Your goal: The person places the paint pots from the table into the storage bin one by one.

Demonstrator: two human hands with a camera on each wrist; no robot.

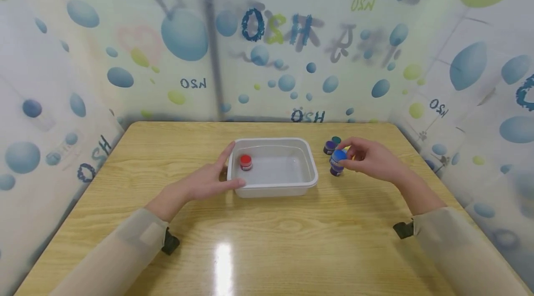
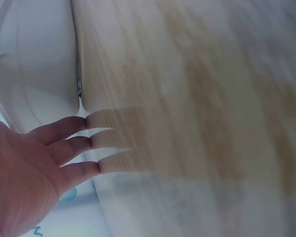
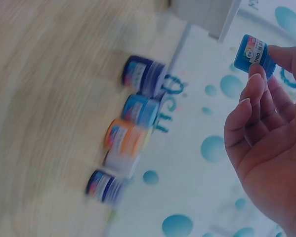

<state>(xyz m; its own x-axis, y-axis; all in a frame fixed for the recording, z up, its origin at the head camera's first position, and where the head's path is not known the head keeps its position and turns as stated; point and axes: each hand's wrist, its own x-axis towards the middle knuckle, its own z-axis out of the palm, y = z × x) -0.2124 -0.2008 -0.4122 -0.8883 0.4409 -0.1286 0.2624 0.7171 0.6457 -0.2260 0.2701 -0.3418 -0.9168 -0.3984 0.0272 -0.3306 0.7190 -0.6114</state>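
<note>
A white plastic tub (image 1: pixel 273 190) stands on the table, and a small red-lidded paint jar (image 1: pixel 245 162) is inside it at the left. My left hand (image 1: pixel 208 180) rests against the tub's left end, its thumb over the near rim and index finger along the far corner. Three straight fingers (image 2: pixel 71 148) reach the tabletop beside the tub in the left wrist view. Between thumb and fingertips, my right hand (image 1: pixel 371 159) pinches a blue paint jar (image 3: pixel 251 53). It is raised above the other jars to the right of the tub.
Several paint jars stand grouped on the table: a purple jar (image 3: pixel 143 75), another blue jar (image 3: pixel 140 111), an orange jar (image 3: pixel 123 136), a white jar (image 3: pixel 120 163) and a dark blue jar (image 3: pixel 104 186). A patterned curtain (image 1: pixel 267 69) hangs behind the wooden table (image 1: pixel 292 245).
</note>
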